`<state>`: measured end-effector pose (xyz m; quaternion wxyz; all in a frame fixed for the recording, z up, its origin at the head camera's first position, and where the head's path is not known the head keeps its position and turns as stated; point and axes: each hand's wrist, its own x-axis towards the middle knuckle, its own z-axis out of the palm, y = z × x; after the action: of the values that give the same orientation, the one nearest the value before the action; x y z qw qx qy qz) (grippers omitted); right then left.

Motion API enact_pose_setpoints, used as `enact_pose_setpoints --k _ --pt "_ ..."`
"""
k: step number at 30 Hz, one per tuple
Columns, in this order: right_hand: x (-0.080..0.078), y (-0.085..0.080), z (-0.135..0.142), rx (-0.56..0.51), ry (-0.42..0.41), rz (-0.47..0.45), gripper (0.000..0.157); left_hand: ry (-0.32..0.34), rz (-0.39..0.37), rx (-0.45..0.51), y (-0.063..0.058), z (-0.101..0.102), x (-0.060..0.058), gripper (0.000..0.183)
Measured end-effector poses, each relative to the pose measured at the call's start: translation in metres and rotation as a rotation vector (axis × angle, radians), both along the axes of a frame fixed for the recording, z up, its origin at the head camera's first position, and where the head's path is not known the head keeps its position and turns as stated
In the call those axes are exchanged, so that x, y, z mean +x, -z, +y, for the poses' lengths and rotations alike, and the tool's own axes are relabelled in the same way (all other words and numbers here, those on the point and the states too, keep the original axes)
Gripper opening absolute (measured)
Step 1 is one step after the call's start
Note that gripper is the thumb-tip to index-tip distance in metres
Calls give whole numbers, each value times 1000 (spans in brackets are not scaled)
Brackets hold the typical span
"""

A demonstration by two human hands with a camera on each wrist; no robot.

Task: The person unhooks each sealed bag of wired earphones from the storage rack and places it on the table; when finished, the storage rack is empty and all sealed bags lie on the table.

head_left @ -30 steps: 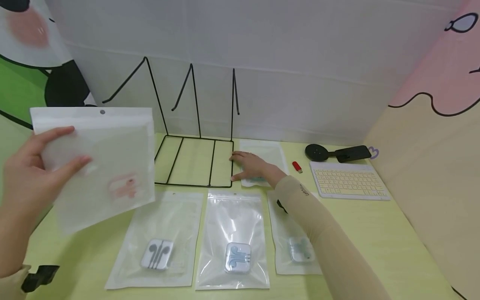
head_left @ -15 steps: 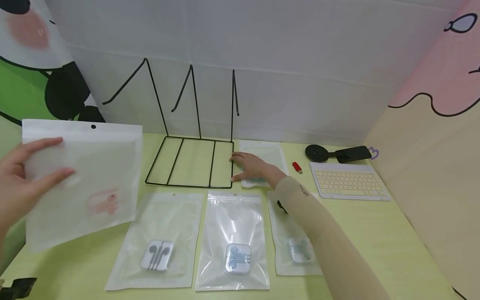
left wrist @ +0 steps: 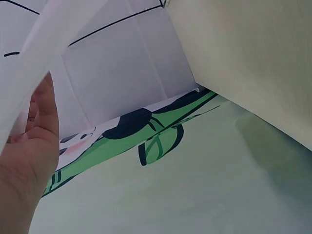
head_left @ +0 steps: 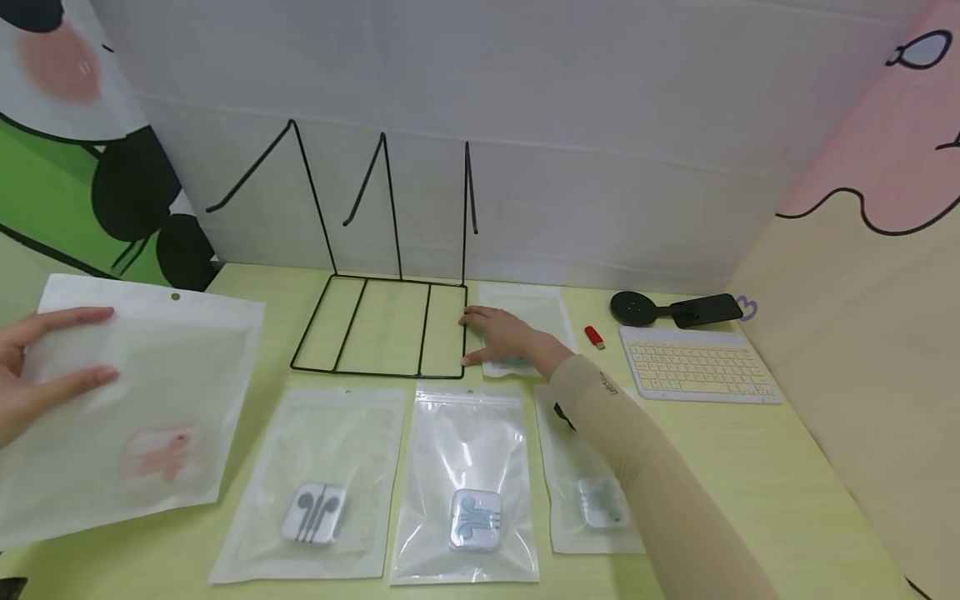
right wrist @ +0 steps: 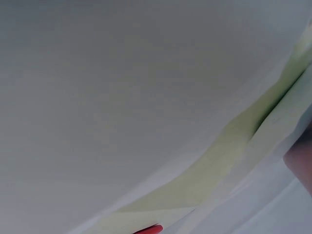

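My left hand (head_left: 30, 400) holds a white zip bag (head_left: 180, 358) with a hang hole at its top edge. Pink earphones (head_left: 161, 454) show faintly through its lower part. The left wrist view has the hand (left wrist: 31, 151) partly covered by the bag's edge. A black wire rack (head_left: 378, 374) stands at the back of the table, three hooked arms rising from its base. My right hand (head_left: 504, 335) touches the right side of that base, thumb and fingers spread along the bar. Only a bit of this hand (right wrist: 301, 158) appears in the right wrist view.
Three zip bags with earphone cases lie in front: a left one (head_left: 341, 442), a middle one (head_left: 465, 442) and a right one (head_left: 566, 467), partly under my right sleeve. Another bag (head_left: 540, 308) lies behind my hand. A red USB stick (head_left: 594, 337), black stand (head_left: 633, 307) and white keyboard (head_left: 701, 371) are right.
My left hand has moved left and down with the zip bag, uncovering the rack's left side. The right hand stays at the rack's base.
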<state>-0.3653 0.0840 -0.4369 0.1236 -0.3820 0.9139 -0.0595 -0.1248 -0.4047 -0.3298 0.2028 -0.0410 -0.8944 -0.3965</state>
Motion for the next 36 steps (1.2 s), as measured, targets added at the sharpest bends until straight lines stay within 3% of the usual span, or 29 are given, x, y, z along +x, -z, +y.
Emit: enact_pose_setpoints --k 13,21,26,36 --pt "3 -3 0 2 12 -3 83 9 -195 -50 35 -33 3 68" --pt "5 -5 -1 1 17 -16 83 -66 -366 -211 50 -38 3 72" --pt "5 -5 0 -5 16 -21 82 -69 -356 -276 54 -41 0 72" --pt "5 -5 0 -1 16 -22 82 42 -304 -283 64 -40 -4 60"
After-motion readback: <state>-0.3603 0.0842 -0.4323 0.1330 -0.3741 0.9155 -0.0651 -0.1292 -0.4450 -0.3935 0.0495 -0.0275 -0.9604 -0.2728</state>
